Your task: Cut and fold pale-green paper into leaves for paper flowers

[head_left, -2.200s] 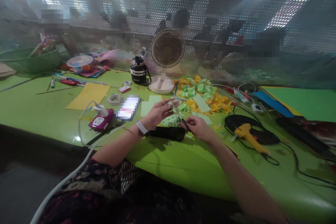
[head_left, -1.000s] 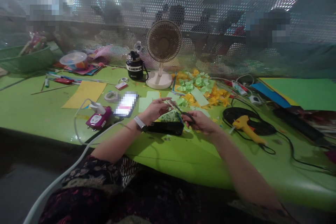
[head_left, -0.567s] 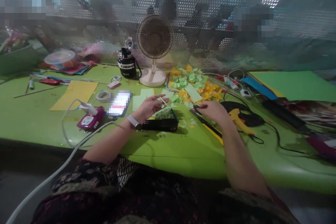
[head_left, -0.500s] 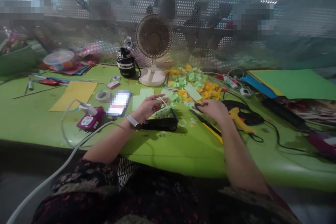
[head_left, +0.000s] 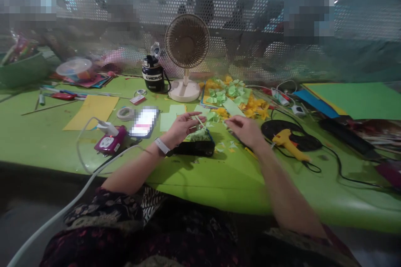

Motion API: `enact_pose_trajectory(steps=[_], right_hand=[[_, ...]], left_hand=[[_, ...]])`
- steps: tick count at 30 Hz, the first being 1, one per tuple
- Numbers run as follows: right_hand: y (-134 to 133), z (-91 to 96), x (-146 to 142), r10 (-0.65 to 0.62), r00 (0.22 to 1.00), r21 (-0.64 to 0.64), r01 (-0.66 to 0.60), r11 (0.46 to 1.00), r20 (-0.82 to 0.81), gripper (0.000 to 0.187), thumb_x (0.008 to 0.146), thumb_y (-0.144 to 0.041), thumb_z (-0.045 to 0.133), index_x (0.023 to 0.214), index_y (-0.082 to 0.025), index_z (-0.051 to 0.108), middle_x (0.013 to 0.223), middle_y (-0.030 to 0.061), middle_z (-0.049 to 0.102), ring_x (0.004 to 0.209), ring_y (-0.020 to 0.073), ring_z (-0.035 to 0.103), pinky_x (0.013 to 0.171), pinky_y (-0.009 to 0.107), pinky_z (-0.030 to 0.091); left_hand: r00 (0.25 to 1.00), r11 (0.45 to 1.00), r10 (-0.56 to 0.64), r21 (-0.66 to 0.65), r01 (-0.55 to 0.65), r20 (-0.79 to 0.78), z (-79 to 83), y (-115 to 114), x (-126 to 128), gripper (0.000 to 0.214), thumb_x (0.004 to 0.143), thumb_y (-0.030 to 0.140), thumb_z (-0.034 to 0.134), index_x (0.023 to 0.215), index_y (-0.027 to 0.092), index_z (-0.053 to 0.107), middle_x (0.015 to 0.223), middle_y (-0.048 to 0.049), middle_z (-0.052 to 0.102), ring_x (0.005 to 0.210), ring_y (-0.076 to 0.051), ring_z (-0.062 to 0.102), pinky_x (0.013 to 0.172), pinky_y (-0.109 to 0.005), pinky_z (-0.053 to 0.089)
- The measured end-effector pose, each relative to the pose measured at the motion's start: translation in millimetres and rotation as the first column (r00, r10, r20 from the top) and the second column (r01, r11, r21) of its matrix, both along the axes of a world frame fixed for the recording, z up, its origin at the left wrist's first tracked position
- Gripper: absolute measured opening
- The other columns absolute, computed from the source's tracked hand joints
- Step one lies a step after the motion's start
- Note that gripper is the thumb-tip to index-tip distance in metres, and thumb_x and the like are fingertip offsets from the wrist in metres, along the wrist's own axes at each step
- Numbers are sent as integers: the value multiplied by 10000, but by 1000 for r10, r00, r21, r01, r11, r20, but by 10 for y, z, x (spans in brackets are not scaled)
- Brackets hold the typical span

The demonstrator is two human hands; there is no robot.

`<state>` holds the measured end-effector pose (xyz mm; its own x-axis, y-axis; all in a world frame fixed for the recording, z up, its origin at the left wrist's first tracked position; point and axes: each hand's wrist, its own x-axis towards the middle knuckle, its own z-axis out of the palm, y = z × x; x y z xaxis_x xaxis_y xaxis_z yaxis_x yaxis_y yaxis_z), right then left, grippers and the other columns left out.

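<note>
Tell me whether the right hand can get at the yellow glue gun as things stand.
Probably yes. The yellow glue gun lies on the green table just to the right of the right hand, with only open tabletop between them and nothing lying on top of it.

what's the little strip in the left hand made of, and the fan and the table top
Strip: thin pale green paper, matte, judging by its flat, flimsy look.
Fan: probably beige plastic, with a fine moulded grille.
Table: glossy green, and light glares off it; laminate or painted board, unclear which.
</note>
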<state>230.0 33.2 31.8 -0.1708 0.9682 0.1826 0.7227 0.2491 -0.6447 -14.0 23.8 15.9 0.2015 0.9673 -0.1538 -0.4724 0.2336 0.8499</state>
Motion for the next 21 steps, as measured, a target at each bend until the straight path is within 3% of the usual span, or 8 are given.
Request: enact_pose_trajectory(steps=[2,4,7,12,17,21], right_hand=[[-110,7,-254,157,982,-35,-162,986,-108,387,845,-573,579,869,-209,709,788,58,712,666,188,607,648,320,450],[-168,-15,-449,228,959,-30,-236,971,-170,424,835,-605,576,862,-202,703,812,64,714,688,189,607,668,321,455],[-170,-71,-607,245,953,-34,-254,967,-177,433,806,-626,606,848,-204,694,818,58,717,692,188,607,663,311,445],[-127,-130,-638,228,965,48,-223,974,-132,409,855,-595,556,839,-209,688,783,51,712,681,200,609,653,311,427],[-100,-169,-547,230,970,191,-242,951,79,368,939,-499,482,878,-208,701,831,72,718,744,217,629,674,311,419],[-71,-207,-469,181,943,275,-258,926,279,330,982,-396,444,935,-209,712,921,86,741,828,222,655,702,302,414]], left_hand=[[1000,1000,-8,26,8,-6,10,-32,18,238,804,106,705,1035,123,651,1016,-122,749,951,-180,711,904,-327,539],[1000,998,-11,54,11,-9,7,-48,27,260,796,115,716,1046,125,647,1023,-122,748,977,-197,710,916,-343,533],[1000,996,3,86,-1,-16,-16,-47,31,283,780,130,734,1048,127,644,1024,-122,747,996,-218,708,927,-366,522],[998,989,20,148,-11,-54,-61,-32,49,293,763,154,748,1039,128,651,978,-109,745,931,-200,707,910,-359,510],[972,958,117,280,-56,-206,-71,-8,35,296,736,143,744,1023,149,670,1082,-112,706,1058,-226,642,987,-383,455],[855,844,277,536,1,-438,-43,7,-16,320,722,133,740,1028,199,672,1204,-98,637,1247,-253,519,1122,-387,328]])
